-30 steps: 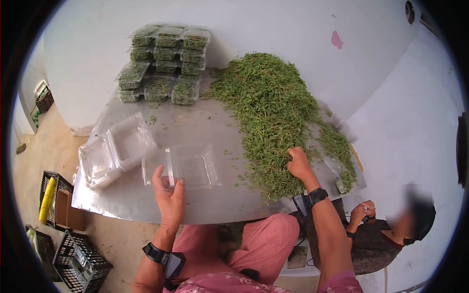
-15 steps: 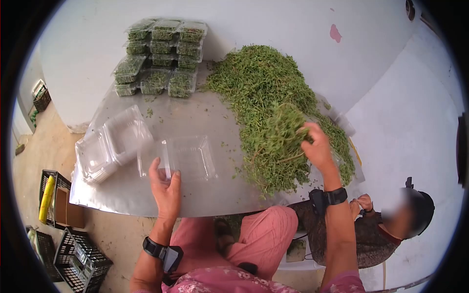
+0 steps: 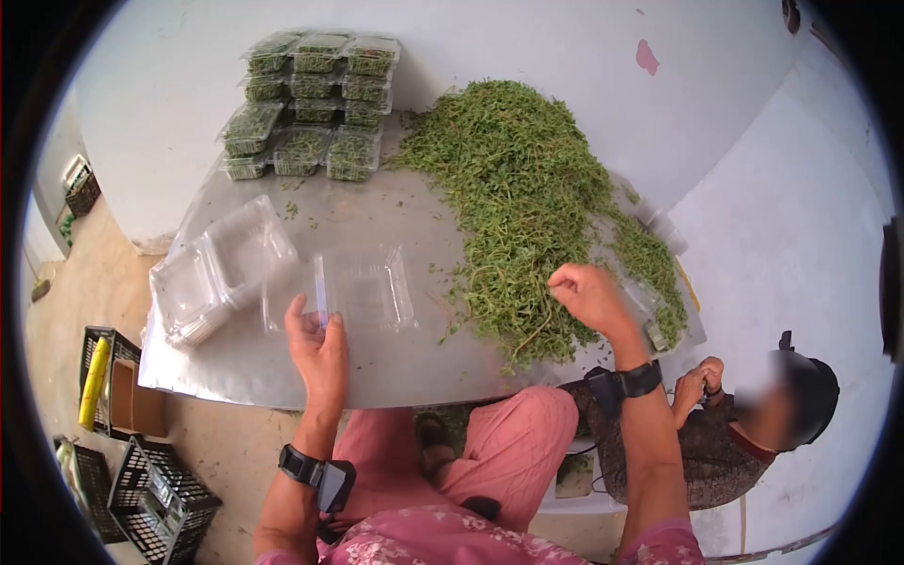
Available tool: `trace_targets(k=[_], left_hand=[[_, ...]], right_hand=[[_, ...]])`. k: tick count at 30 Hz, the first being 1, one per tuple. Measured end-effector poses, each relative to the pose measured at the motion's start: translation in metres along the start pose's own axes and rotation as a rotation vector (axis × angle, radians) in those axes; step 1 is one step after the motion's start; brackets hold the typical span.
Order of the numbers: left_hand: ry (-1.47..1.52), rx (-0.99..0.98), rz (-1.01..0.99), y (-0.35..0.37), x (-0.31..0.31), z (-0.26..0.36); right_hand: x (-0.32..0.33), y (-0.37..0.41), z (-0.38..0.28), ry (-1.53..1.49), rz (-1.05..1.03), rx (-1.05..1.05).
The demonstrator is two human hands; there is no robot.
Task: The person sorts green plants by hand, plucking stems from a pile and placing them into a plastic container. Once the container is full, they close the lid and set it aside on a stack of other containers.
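My left hand (image 3: 318, 350) grips the near edge of a clear plastic clamshell box (image 3: 381, 292), between thumb and fingers. The box lies open on the metal table, with nothing inside that I can see. Over the near right part of a large heap of green leafy stems (image 3: 508, 188) is my right hand (image 3: 593, 299). Its fingers are curled together close to the greens; whatever is in them is too small or hidden to make out. To the left of the held box sits a stack of nested open clamshells (image 3: 221, 268).
Filled clamshells (image 3: 306, 104) are piled in several layers at the table's back left, near the wall. Loose leaves dot the metal table (image 3: 377, 377). Black crates (image 3: 160, 499) stand on the floor at left. Another person (image 3: 697, 452) sits close by on the right.
The raised bunch of greens is no longer seen in my right hand, which has moved down and left over the heap. My left hand still grips the clamshell.
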State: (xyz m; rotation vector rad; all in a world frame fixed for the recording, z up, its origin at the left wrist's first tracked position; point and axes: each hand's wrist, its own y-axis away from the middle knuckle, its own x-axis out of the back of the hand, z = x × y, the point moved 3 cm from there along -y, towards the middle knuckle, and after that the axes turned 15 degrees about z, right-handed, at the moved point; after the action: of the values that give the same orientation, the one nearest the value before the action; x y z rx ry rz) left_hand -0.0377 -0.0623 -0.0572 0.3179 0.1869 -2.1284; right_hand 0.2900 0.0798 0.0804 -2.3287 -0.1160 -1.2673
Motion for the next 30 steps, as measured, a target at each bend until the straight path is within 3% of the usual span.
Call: trace_targets(k=[3,9,12,18,21,24,30], left_hand=[[0.016,0.001,0.012,-0.002,-0.003,0.001],[0.040,-0.097,-0.014,-0.002,0.002,-0.008],[0.058,-0.087,-0.068,-0.002,0.003,-0.013],[0.091,-0.081,-0.066,0.000,0.002,-0.012],[0.076,-0.097,-0.061,-0.001,0.003,-0.015],[0.049,-0.132,-0.036,0.000,0.003,-0.014],[-0.079,-0.216,0.000,0.006,0.007,-0.004]], right_hand=[[-0.015,0.010,-0.009,0.011,-0.108,-0.036],[-0.026,0.012,0.035,0.221,0.129,-0.154],[-0.037,0.018,0.056,0.331,-0.049,-0.275],[-0.037,0.026,0.080,0.133,0.089,-0.221],[-0.020,0.028,0.063,-0.045,0.085,-0.438],[-0.005,0.026,0.049,-0.207,0.146,-0.507],[0.023,0.016,0.020,-0.289,0.358,-0.429]])
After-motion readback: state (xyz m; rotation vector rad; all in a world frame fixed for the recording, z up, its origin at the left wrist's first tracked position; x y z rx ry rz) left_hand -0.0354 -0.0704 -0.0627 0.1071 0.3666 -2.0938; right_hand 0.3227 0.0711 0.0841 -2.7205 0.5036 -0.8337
